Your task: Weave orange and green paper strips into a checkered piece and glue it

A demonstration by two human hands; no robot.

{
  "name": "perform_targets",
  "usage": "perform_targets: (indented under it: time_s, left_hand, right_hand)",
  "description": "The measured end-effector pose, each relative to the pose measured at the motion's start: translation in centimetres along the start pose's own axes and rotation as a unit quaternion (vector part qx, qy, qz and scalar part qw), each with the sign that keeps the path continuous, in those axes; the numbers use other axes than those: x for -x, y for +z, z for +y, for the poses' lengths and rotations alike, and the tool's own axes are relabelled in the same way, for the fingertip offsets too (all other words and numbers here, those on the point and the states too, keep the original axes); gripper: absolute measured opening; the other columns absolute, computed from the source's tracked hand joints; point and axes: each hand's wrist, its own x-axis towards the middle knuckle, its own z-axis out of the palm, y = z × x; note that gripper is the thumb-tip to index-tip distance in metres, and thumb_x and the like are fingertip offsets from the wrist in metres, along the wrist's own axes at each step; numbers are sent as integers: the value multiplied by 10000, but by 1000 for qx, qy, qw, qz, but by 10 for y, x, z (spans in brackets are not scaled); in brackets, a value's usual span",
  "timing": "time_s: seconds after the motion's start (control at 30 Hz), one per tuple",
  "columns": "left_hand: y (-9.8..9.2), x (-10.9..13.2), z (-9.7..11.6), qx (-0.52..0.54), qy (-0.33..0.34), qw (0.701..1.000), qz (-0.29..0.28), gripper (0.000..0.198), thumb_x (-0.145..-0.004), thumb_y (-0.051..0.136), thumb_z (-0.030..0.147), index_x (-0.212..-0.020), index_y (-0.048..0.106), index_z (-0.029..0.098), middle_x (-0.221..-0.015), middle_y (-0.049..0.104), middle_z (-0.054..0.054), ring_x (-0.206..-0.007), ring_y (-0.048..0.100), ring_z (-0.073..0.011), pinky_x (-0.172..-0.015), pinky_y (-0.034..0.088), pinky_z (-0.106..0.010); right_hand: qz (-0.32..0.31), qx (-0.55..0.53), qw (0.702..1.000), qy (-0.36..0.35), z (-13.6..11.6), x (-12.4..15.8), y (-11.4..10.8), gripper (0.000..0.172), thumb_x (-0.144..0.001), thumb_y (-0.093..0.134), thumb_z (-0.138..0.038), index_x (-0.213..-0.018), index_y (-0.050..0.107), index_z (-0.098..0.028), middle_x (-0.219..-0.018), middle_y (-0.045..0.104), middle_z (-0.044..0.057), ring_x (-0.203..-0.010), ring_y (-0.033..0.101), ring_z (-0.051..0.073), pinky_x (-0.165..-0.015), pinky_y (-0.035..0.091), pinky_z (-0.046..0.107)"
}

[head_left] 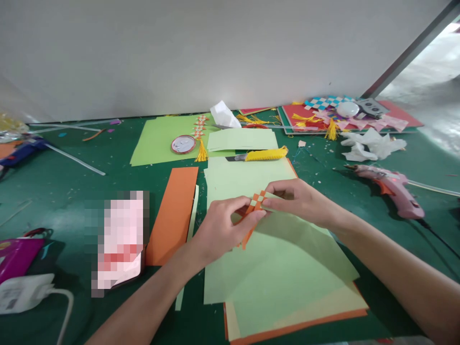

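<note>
Two-handed hold on woven paper [259,198]

Left hand [227,224]: thumb and fingers clamped on the orange-and-green weave. Right hand [296,199]: fingertips pinched at its right edge, apparently on a pale green strip [272,196], partly hidden. Piece is over green sheets [287,268].

A green table [431,153] bears orange paper [172,215] and a glue gun [393,184].

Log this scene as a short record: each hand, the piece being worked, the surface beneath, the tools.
Left hand: pinches the woven piece
Right hand: fingertips at its upper end
Woven piece: orange and pale green checks
Beneath: pale green sheets
Tools: yellow cutter beyond the hands; pink glue gun at right
</note>
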Motion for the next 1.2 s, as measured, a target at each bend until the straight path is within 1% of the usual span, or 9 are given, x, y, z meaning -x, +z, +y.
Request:
perform_targets:
  time_s: [0.07,0.13,0.27,0.4,0.5,0.63,0.83,1.0,1.2]
  left_hand:
    - [-2,1,-2,-20,65,996,50,138,-900,573,280,-961,657,190,-874,731,3,-788,679,-119,-731,524,-199]
    - [-4,1,-6,-30,115,988,95,183,-887,586,210,-1062,632,187,-945,732,-9,-835,690,-114,-782,535,-195]
    - [-6,-1,-11,-49,173,977,113,269,-867,612,162,-1134,624,196,-970,743,-17,-843,705,-116,-788,559,-201]
    - [-5,-2,-11,-32,157,981,108,256,-865,627,169,-1117,636,214,-877,751,12,-788,709,-102,-765,571,-186]
    - [-3,-2,-10,-31,137,980,141,156,-836,673,202,-991,657,209,-837,747,22,-748,712,-105,-735,578,-182]
    - [-2,0,-11,-66,154,971,169,59,-837,676,210,-895,668,208,-822,749,21,-714,706,-105,-682,568,-176]
    - [-2,1,-8,-99,208,959,166,38,-841,670,201,-878,672,199,-799,752,16,-681,692,-104,-648,543,-178]
    - [-5,1,-9,-80,190,971,121,125,-898,580,146,-939,681,208,-824,750,19,-728,698,-96,-674,530,-169]
    - [-6,0,-11,-83,234,962,112,168,-868,638,164,-1021,677,220,-906,763,12,-762,711,-104,-706,542,-179]
  right_hand:
    - [-8,-12,1000,3,0,0,-2,320,-815,620,-482,-769,667,-168,-743,642,27,-675,548,138,-597,391,264]
    - [-20,-22,1000,0,0,0,-4,331,-826,610,-487,-776,667,-165,-748,642,27,-689,553,139,-612,393,266]
    - [-53,-38,998,2,0,0,-6,334,-829,608,-491,-786,660,-164,-778,652,24,-710,560,141,-627,395,265]
    - [-59,-47,997,6,0,0,-6,305,-802,649,-464,-781,661,-160,-771,660,23,-695,552,134,-619,395,257]
    - [-42,-68,997,-4,1,0,-6,286,-798,660,-440,-800,670,-155,-775,665,26,-689,552,125,-617,399,248]
    - [-11,-68,997,-15,2,-1,-4,248,-770,695,-409,-822,673,-168,-753,641,5,-673,549,116,-612,404,240]
    - [28,-50,997,-46,0,-1,-1,227,-779,677,-407,-778,672,-180,-747,652,7,-705,573,132,-670,436,263]
    - [-29,-62,997,-32,3,-1,-3,204,-790,678,-373,-827,680,-172,-777,651,6,-717,559,125,-673,427,255]
    - [-59,-90,994,-21,3,1,-4,204,-803,670,-372,-826,672,-169,-776,642,3,-727,554,126,-687,424,256]
